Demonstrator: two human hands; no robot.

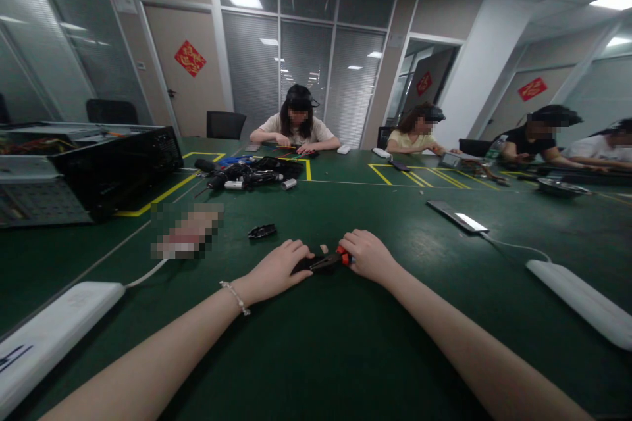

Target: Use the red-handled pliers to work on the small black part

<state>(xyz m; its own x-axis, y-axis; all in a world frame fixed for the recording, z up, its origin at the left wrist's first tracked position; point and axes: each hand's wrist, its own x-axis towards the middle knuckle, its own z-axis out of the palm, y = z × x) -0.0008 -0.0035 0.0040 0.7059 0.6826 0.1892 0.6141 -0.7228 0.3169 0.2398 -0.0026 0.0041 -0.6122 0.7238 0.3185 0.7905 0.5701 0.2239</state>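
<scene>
My right hand [368, 256] is closed around the red handles of a pair of long-nose pliers [324, 262]. The jaws point left, toward my left hand [282, 266]. Between thumb and fingers, my left hand grips a small black part [303, 265], whose shape is mostly hidden. The tips of the pliers reach this part; whether they bite on it I cannot tell. Just beyond the jaws lies a small pale piece [324, 248]. A black plastic piece [262, 231] rests on the green table [316, 355], ahead of my left hand.
A heap of black tools and parts [247, 173] lies farther ahead. On the left stands an open computer case [118, 168]; white power banks [64, 316] with cabled phones [457, 216] flank my arms. Across the table, a co-worker [296, 125] handles parts; several others sit at right.
</scene>
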